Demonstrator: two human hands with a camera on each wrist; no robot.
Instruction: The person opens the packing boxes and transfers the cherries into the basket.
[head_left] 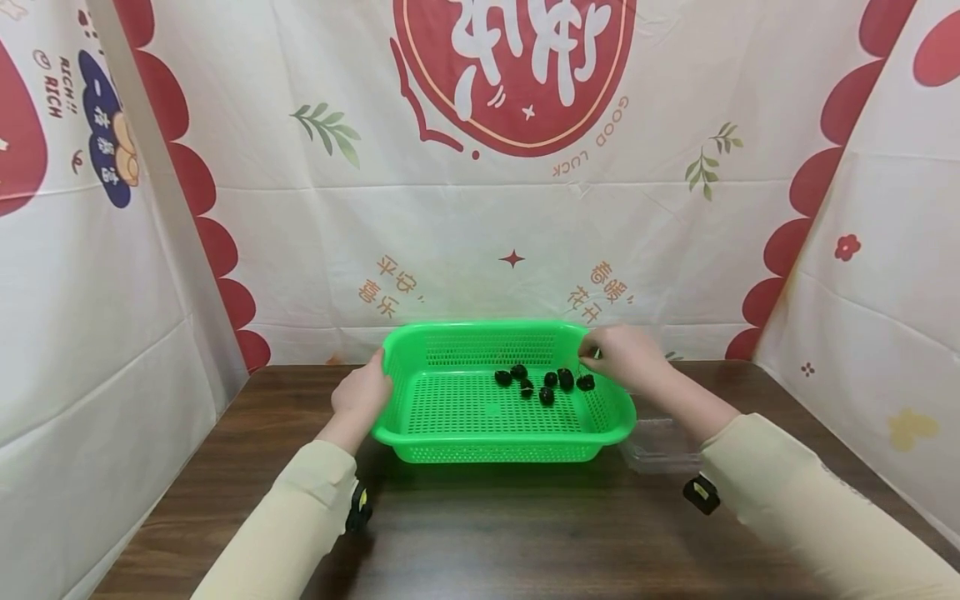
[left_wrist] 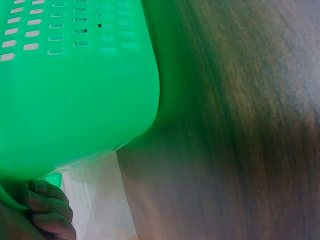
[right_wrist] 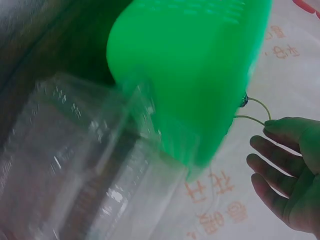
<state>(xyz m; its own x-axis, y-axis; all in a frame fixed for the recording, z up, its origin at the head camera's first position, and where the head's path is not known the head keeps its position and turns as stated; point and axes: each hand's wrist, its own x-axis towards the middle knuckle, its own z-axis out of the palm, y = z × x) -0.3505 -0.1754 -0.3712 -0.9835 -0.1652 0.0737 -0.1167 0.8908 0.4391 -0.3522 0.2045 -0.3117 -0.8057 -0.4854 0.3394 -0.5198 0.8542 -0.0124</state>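
A green plastic basket (head_left: 495,447) with perforated sides holds several dark cherries (head_left: 546,396), mostly toward its right half. My left hand (head_left: 362,390) grips the basket's left rim; in the left wrist view its curled fingers (left_wrist: 52,212) show at the basket's edge. Over the right rim, my right hand (head_left: 626,357) pinches green stems (right_wrist: 260,104) between thumb and forefinger. Its other fingers (right_wrist: 275,155) are spread loosely. One dark cherry (right_wrist: 244,101) at the end of a stem shows at the rim in the right wrist view, partly hidden by the basket wall.
Just right of the basket, a clear plastic box (head_left: 660,446) stands on the brown wooden table (head_left: 495,533). A printed white cloth (head_left: 480,225) hangs behind the table, and similar cloth hangs along both sides.
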